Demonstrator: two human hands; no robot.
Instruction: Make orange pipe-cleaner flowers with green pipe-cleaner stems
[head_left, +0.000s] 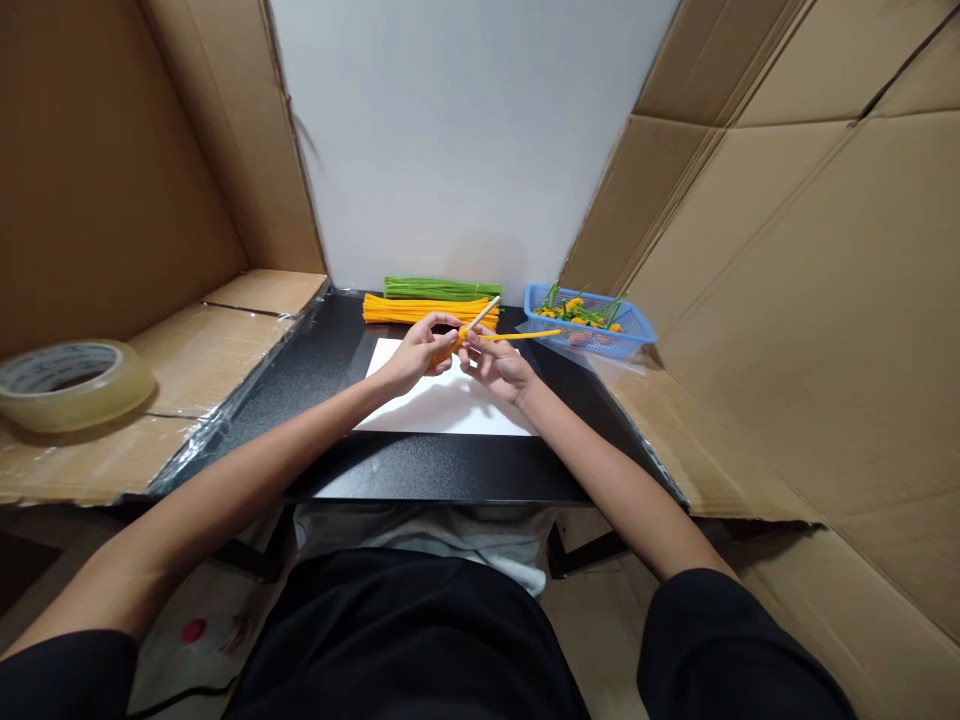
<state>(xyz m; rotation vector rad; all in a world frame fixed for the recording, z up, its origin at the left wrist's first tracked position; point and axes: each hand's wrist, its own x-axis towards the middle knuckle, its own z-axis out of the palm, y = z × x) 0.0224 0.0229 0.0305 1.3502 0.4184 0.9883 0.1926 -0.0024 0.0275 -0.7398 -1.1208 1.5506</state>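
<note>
Both of my hands meet over a white sheet [450,410] on the black table. Between the fingers of my left hand [416,352] is a thin wooden stick [484,312], slanting up to the right. An orange pipe cleaner [525,335] is wound round the stick's lower part, and its loose end runs out to the right. My right hand [499,365] pinches this pipe cleaner close to the winding. Fingers partly hide the wound part.
Behind my hands lie bundles of orange pipe cleaners [412,311] and green pipe cleaners [442,289]. A blue basket [637,325] at the right holds green and orange pieces. A tape roll [124,390] lies on the left cardboard. Cardboard walls [840,300] flank the table [420,468].
</note>
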